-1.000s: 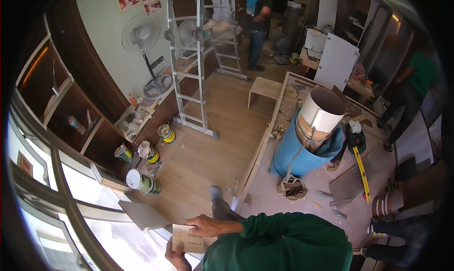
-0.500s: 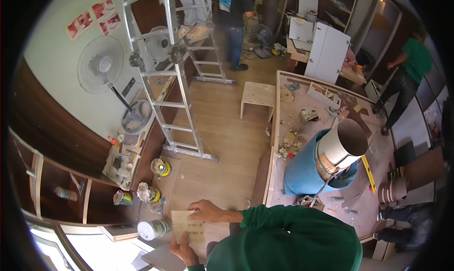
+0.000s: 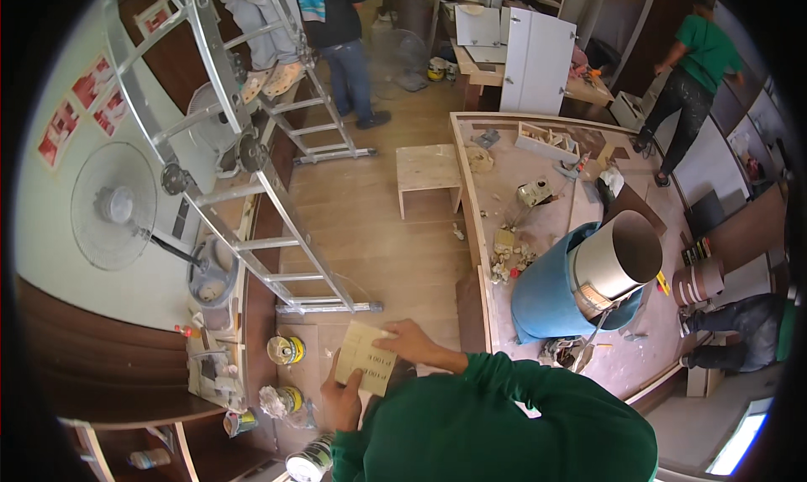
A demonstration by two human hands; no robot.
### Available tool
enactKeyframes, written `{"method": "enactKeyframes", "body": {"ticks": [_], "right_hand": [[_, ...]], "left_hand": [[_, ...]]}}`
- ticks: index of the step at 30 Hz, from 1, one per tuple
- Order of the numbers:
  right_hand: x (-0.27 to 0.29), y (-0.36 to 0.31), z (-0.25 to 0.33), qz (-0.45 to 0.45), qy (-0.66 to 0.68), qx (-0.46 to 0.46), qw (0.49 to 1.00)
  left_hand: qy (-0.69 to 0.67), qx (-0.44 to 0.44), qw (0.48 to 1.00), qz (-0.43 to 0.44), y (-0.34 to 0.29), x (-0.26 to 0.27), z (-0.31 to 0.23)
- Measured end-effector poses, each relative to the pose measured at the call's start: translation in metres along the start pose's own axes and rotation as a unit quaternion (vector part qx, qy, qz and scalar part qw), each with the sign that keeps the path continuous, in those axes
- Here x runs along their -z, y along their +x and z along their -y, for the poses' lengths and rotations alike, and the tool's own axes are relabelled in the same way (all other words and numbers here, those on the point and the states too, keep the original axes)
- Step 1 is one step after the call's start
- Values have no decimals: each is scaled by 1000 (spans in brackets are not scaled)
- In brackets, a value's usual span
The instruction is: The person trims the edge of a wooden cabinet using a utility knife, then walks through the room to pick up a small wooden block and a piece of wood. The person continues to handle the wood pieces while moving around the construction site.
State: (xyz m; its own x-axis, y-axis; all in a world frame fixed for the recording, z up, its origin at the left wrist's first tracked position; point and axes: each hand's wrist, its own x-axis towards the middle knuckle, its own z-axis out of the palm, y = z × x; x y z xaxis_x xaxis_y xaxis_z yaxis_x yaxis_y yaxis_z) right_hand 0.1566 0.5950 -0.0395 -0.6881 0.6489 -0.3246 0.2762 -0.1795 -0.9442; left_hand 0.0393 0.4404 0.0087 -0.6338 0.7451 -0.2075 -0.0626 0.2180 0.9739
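Head view, both hands [image 3: 343, 400] [image 3: 414, 345], holding likely sandpaper [image 3: 361, 356]

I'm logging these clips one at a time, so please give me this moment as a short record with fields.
Held item: tan sandpaper sheet, printed side facing the camera
Left hand: grips the sheet's lower-left side, thumb on its face
Right hand: holds its upper-right edge
Floor: yellow-labelled can left of the hands; plywood stool farther ahead
Left side: metal stepladder, pedestal fan
Right side: blue barrel with white cylinder inside, on wood-edged platform
Other people: four, partly visible; the footing of the one by the stepladder is unclear
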Motion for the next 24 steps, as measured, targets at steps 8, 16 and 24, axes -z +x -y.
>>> {"method": "enactKeyframes", "body": {"ticks": [8,16,24], "right_hand": [[87,82,28,-174,74,2,982],[175,168,27,-141,337,-139,920],[265,296,86,36,215,-183,959]], "left_hand": [[-39,52,973,219,181,-53,-13],[-8,42,978,203,277,-145,-57],[22,-173,985,-8,355,-228,-50]]}}
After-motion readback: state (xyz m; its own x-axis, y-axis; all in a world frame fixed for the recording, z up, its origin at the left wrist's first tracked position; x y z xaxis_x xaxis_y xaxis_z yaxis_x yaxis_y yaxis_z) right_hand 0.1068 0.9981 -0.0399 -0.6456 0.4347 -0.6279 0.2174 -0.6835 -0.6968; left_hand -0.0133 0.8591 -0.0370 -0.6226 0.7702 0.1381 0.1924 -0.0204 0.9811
